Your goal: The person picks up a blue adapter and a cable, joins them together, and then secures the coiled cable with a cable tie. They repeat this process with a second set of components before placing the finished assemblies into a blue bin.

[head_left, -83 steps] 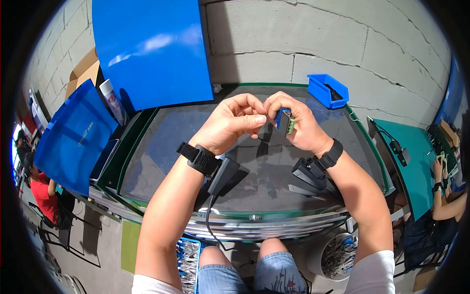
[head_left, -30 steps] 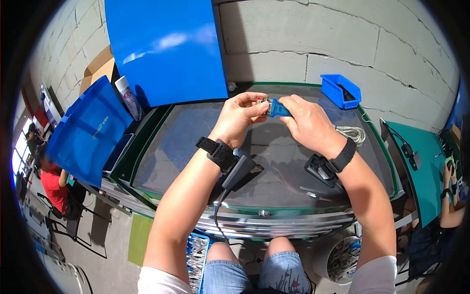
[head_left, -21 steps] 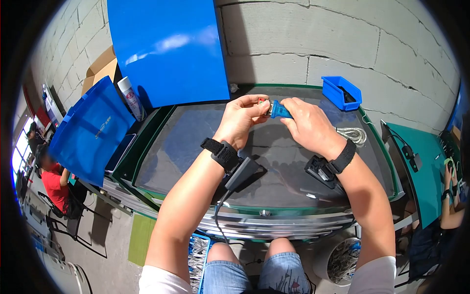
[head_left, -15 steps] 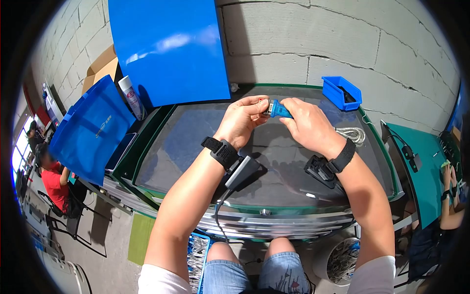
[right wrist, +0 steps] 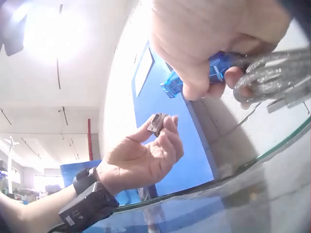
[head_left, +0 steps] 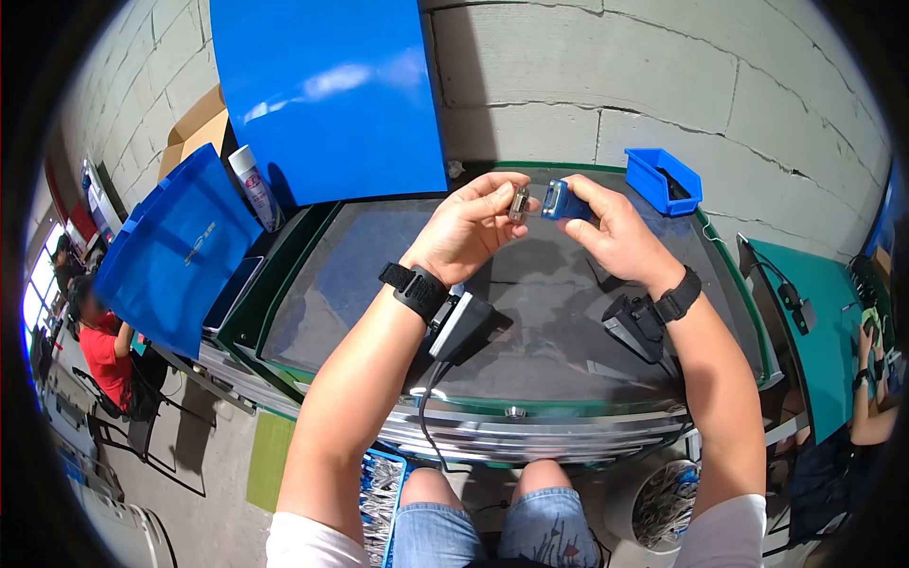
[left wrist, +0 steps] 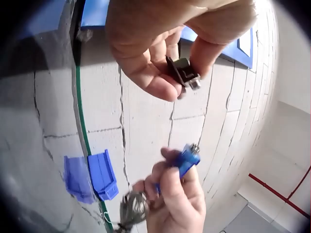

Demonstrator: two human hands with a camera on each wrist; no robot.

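In the head view my left hand [head_left: 459, 227] pinches a small D-sub connector [head_left: 518, 203] between thumb and fingers. Its metal face points to the right; the left wrist view shows its dark flange edge-on. My right hand [head_left: 620, 232] grips a translucent blue serial plug [head_left: 557, 201], metal end toward the connector. A short gap separates the two parts, both held up over the bench. From the plug's rear a coiled clear-jacketed cable [right wrist: 272, 73] hangs beside the right fingers in the right wrist view; in the head view that coil is hidden.
The dark-topped bench [head_left: 530, 331] has a green rim. At its back right stands a small blue bin [head_left: 653, 185] with dark items; a spray can [head_left: 256, 189] stands left. Below are a white bucket [head_left: 620, 506] and a blue basket of silvery items. Other people sit at both sides.
The blue plug and the connector, joined half a second ago, are now apart. My right hand has turned the plug's end upward and left. Earlier, the right hand held a blue part with green terminals.
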